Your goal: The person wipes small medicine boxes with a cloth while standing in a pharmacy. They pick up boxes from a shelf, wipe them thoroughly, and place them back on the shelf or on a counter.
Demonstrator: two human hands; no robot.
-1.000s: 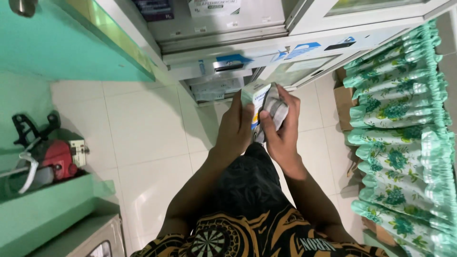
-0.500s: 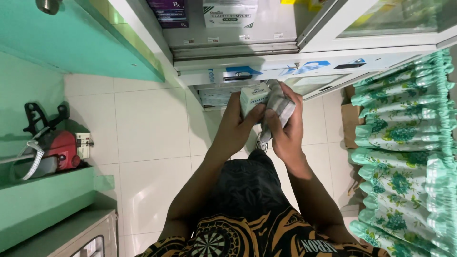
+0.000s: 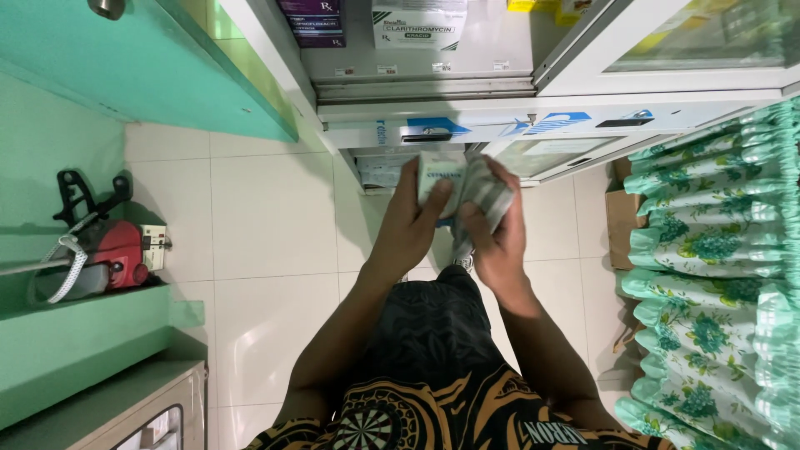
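White floor tiles (image 3: 267,217), green-and-white floral curtain (image 3: 708,250), red machine (image 3: 117,254), black-and-orange patterned shirt (image 3: 433,417), teal counter (image 3: 150,67)

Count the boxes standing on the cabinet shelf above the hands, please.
3 show: a purple box at left, a white box in the middle, and a yellow box at right, cut by the frame's top edge. Others may sit out of view.

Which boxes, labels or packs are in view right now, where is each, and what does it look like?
Pale green box: held in the left hand.
Silvery strip pack: in the right hand.
White box: cabinet shelf, top centre.
Purple box: left of it.
Blue-and-white labels: along the cabinet front.
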